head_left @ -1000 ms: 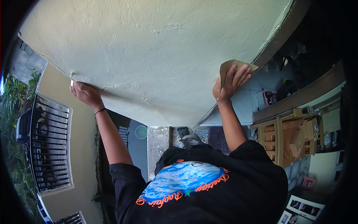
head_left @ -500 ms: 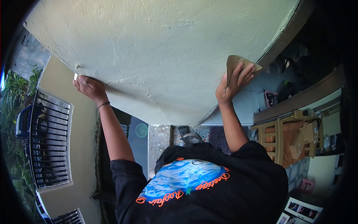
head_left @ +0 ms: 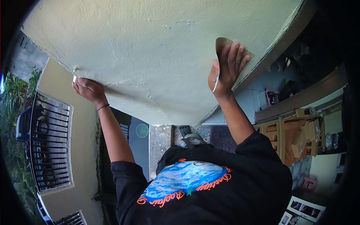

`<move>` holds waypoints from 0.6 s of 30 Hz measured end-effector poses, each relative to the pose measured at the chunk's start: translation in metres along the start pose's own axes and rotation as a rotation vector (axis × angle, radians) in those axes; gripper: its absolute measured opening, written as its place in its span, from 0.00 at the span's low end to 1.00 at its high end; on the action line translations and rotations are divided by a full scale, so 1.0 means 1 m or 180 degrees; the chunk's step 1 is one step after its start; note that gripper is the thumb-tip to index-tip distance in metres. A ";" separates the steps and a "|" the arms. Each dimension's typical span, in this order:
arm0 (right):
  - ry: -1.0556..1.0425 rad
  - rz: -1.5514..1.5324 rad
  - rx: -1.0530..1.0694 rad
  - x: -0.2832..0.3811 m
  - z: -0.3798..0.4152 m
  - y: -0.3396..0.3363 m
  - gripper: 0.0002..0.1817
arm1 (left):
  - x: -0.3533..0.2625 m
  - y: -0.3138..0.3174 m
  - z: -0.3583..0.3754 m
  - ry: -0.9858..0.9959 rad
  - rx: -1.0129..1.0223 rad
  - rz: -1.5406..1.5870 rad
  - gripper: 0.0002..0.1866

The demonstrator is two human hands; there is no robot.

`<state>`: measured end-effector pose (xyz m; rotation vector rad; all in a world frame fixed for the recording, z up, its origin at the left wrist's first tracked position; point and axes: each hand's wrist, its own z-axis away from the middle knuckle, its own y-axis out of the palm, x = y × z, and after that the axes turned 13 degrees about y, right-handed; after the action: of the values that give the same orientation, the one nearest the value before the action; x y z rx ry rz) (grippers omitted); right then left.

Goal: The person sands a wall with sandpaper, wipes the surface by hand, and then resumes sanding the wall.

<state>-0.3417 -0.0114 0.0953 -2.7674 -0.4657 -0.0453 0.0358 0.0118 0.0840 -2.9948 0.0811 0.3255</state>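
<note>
A sheet of brown sandpaper (head_left: 222,47) is pressed by my right hand (head_left: 230,71) against the pale painted wall (head_left: 157,56), near the wall's right edge. The fingers lie stretched over the sheet, and its left side curls up between thumb and fingers. At the wall's left edge, my left hand (head_left: 89,90) has its fingers closed around a small white piece (head_left: 75,78), mostly hidden. A dark band circles that wrist. Cracks and rough ridges mark the wall between the two hands.
Left of the wall are a barred window (head_left: 50,140) and green plants. Below, a shoe (head_left: 194,138) shows on patterned tiles. To the right stand a wooden bench (head_left: 279,138) with cardboard boxes (head_left: 299,144) and a pink stool (head_left: 309,184).
My right hand has moved up and slightly left along the wall with the sandpaper, its fingers now more spread. My left hand has barely shifted.
</note>
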 end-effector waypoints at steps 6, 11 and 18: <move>0.0774 -0.0591 -0.0988 0.003 -0.063 -0.005 0.30 | 0.004 0.003 0.003 0.0027 -0.0035 -0.0050 0.25; 0.0327 -0.0596 -0.0139 0.011 -0.007 0.002 0.28 | -0.002 -0.001 -0.001 0.0275 -0.0074 -0.0301 0.25; 0.1763 -0.1741 -0.0901 -0.040 -0.055 -0.016 0.27 | 0.009 0.000 0.003 0.0162 0.0126 -0.0092 0.21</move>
<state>-0.3838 -0.0282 0.1492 -2.6212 -1.0938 -1.0389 0.0443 0.0114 0.0789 -2.9623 0.0486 0.2419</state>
